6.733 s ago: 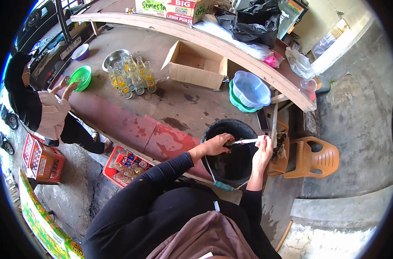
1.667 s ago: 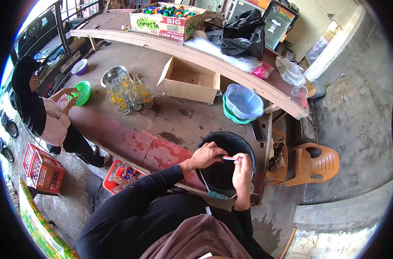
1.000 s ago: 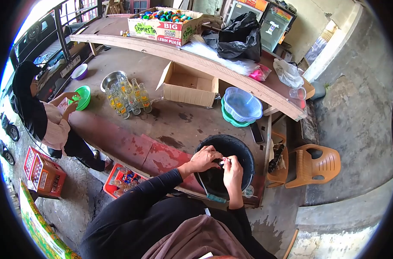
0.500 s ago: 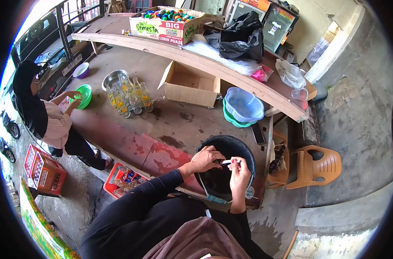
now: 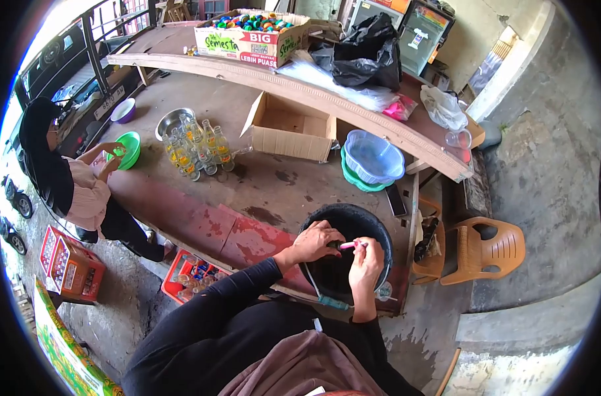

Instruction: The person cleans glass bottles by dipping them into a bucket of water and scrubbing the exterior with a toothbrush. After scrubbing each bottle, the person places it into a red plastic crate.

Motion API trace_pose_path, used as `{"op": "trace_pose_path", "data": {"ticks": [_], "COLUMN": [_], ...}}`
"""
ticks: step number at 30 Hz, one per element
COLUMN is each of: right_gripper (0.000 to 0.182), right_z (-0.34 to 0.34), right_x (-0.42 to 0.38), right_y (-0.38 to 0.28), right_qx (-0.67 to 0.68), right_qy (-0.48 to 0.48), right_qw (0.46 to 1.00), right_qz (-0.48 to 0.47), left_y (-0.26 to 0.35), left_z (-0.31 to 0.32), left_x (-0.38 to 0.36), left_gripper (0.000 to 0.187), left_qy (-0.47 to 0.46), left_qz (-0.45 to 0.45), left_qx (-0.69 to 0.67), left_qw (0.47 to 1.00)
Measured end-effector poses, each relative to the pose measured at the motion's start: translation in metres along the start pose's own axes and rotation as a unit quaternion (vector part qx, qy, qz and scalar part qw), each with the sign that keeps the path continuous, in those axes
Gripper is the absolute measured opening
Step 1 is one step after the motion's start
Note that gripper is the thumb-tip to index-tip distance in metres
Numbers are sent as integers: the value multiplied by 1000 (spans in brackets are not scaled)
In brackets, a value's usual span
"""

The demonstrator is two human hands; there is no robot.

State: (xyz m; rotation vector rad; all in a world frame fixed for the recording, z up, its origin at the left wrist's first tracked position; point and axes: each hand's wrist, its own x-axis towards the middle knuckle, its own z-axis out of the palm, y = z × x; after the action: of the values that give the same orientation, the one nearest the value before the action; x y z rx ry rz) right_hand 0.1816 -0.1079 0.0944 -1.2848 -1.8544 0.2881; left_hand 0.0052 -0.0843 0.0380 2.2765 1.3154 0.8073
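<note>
Over a black bucket (image 5: 380,228) on the table's near edge, both my hands work close together. My right hand (image 5: 366,264) pinches a thin white-and-pink stick-like thing (image 5: 348,245), which points toward my left fingers. Its kind is too small to tell. My left hand (image 5: 314,243) is curled over the bucket's left side, its fingertips near the tip of the stick. Whatever lies in those fingers is hidden. The bucket's inside is dark, and its handle with a teal grip (image 5: 333,303) hangs at the near side.
Glass bottles (image 5: 198,148) stand beside a metal bowl (image 5: 172,123). Behind are an open cardboard box (image 5: 290,143), a blue basin (image 5: 374,157) and a phone (image 5: 396,200). At left a person (image 5: 82,185) handles something over a green basin (image 5: 130,150). A red crate (image 5: 175,280) sits below.
The white-and-pink stick shows a little more between my hands, and my right hand has shifted slightly. My left hand looks nearly the same. The view has moved slightly.
</note>
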Motion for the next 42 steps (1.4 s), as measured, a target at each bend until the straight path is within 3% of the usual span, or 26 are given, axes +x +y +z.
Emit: {"op": "trace_pose_path", "data": {"ticks": [2,5,10,12,15,20,22,24,28,32,34,40,42], "right_gripper": [4,4,4,4,5,6,5,7,6,7,9,7,4], "right_z": [1,14,-4,1,12,-8,-4,4,-6,-14,-5,-14,-10], "right_x": [3,-3,0,2,-3,3,1,-3,-2,4,1,5,4], "right_y": [-2,16,-2,-1,5,-4,0,10,-4,-5,1,-2,0], "right_qx": [-12,-94,-58,-50,-108,-42,-58,-15,25,2,-1,48,57], "right_qy": [21,-96,24,34,-36,44,7,-101,6,-70,-121,-78,-111], "right_qw": [999,986,996,996,986,995,994,990,996,994,984,990,985], "right_qz": [-24,-100,-65,-60,-118,-82,-96,-98,-80,-83,-130,-110,-116], "left_y": [-1,-2,3,2,-4,0,-1,-2,-2,-2,-3,-3,-5], "left_z": [1,4,-2,-1,6,1,3,4,3,5,4,6,7], "left_x": [1,-1,1,2,1,1,2,0,1,1,1,1,2], "left_gripper": [44,43,43,43,44,44,44,43,41,42,43,43,42], "left_qy": [2,8,8,11,18,11,14,2,-8,-13,-18,-3,1], "left_qz": [3,16,-3,2,28,13,10,19,18,21,21,17,18], "left_qx": [-6,18,-11,-6,23,-4,7,13,12,21,27,15,24], "left_qw": [1000,1000,1000,1000,999,1000,1000,1000,1000,999,999,1000,1000]}}
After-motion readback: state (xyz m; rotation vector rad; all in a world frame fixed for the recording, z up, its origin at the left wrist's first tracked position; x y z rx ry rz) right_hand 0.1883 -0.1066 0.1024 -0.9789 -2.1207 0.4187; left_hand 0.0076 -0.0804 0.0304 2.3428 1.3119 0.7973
